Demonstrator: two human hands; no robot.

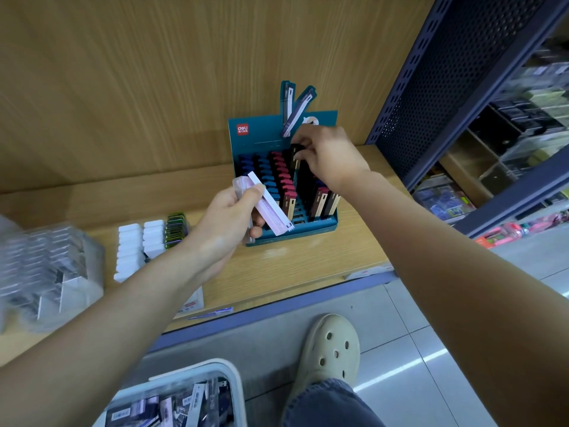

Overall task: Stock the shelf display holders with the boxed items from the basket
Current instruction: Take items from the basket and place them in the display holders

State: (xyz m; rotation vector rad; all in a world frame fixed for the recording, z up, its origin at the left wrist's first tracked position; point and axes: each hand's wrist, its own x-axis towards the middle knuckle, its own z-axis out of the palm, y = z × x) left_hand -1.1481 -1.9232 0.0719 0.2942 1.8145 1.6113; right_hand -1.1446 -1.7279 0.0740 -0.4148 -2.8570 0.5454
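On teal holder (278, 131) backboard: "deli" logo (242, 129).

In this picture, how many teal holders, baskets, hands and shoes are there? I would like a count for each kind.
Teal holder: 1
Basket: 1
Hands: 2, left hand gripping a pink box, right hand gripping a black box
Shoe: 1
Total: 5

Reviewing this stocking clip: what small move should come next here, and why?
Probably press the black box down into its slot. The right hand pinches its top at the back of the teal display holder, and it stands higher than its neighbours. The left hand holds pale boxes ready to follow.
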